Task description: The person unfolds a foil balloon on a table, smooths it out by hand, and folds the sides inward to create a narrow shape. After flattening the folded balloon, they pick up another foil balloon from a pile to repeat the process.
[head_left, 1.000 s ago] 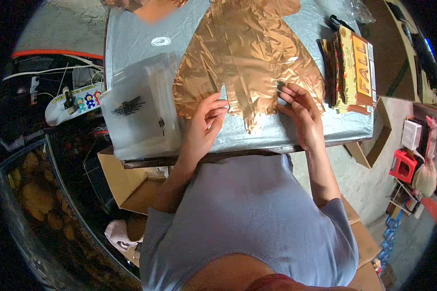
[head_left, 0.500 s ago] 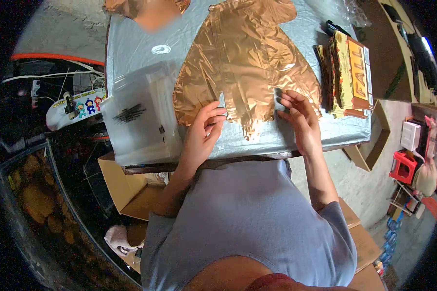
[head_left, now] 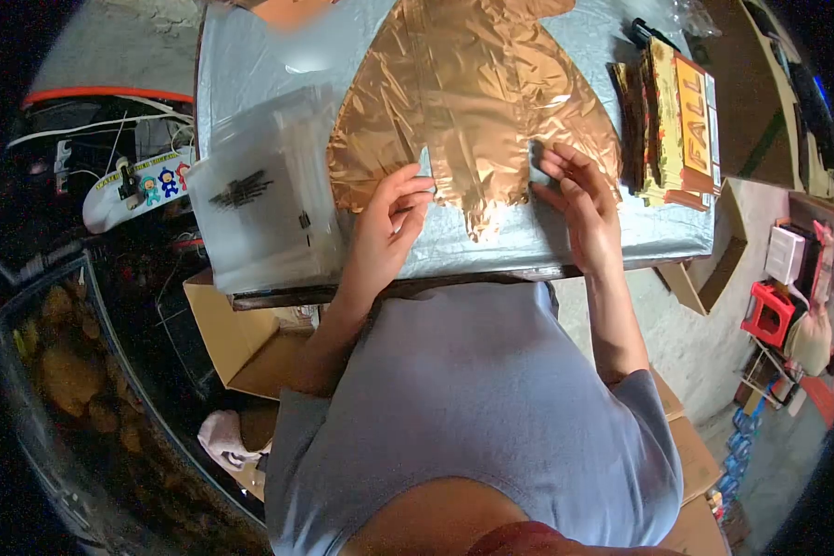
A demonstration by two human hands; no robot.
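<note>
A flat copper-coloured foil balloon (head_left: pixel 477 111) lies spread on the silver-covered table, its pointed lower edge toward me. Narrow notches in that edge show the silver cover beneath. My left hand (head_left: pixel 387 222) is by the left notch, fingers bent and a little apart, resting at the foil's edge. At the right notch is my right hand (head_left: pixel 586 204), its fingers and thumb spread with nothing between them. Whether the fingertips press on the foil is hard to see.
Clear plastic bags (head_left: pixel 259 204) with black print lie left on the table (head_left: pixel 621 243). Right of the foil stands a stack of printed "FALL" cards (head_left: pixel 681 130). Open cardboard boxes (head_left: pixel 227 324) sit below the table. A skateboard (head_left: pixel 139 193) is at the left.
The view has shifted slightly, so the table and foil sit higher in the picture. Both hands keep nearly the same places by the notches; the right hand's fingers are a little more spread.
</note>
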